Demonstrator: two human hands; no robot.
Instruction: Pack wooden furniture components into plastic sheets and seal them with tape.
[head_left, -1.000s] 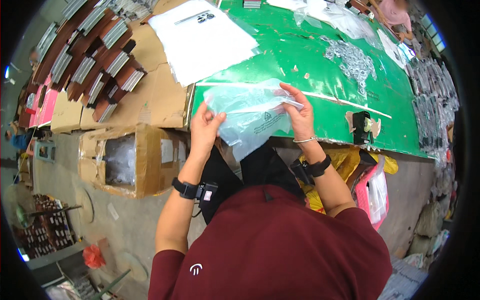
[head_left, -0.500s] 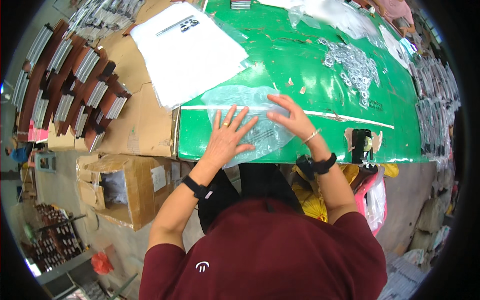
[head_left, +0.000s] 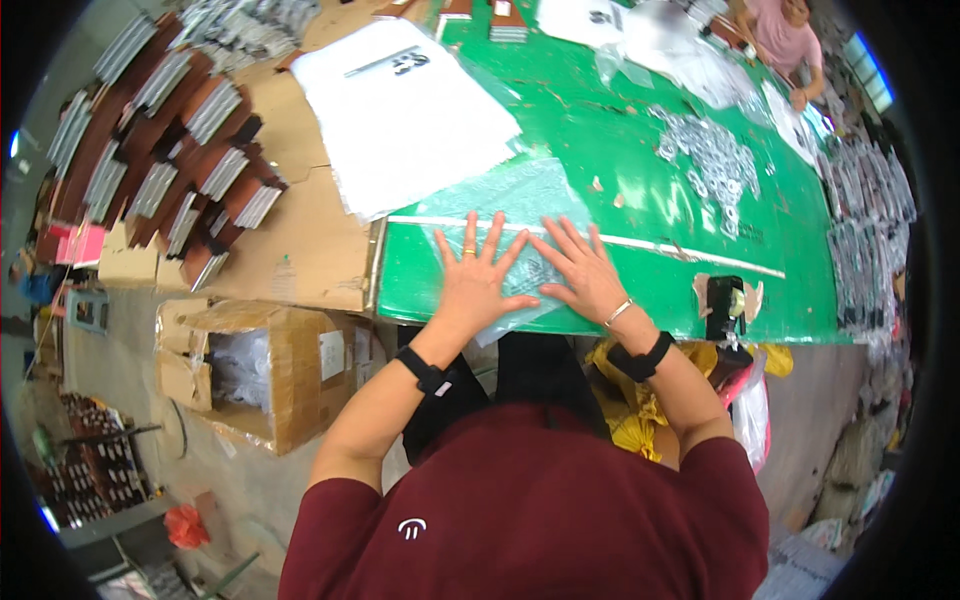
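A thin, clear plastic bag point(head_left: 535, 185) lies wrinkled at the near edge of the green table point(head_left: 620, 225). Flat on its left part rests my left hand point(head_left: 478, 280), fingers spread. My right hand point(head_left: 585, 270) presses on its right part, fingers also stretched out. The two hands almost meet at the index fingertips. Part of the bag is hidden under them, and its lower corner hangs over the table edge. Beyond my left hand lies a stack of white plastic sheets or bags point(head_left: 400, 130), with a metal strip point(head_left: 383, 62) and small dark parts point(head_left: 412, 62) on top.
Small clear-wrapped parts point(head_left: 710, 165) are heaped at the right. A black tape dispenser point(head_left: 724, 308) sits by the near edge. Brown and silver stacked pieces point(head_left: 185, 140) stand on cardboard at the left, above an open carton point(head_left: 290, 375). A co-worker point(head_left: 785, 45) is at the far right.
My right hand has come down flat onto the bag, closer to my left hand. The bag is spread flatter, with its far part reaching farther up the table. The whole view has shifted slightly.
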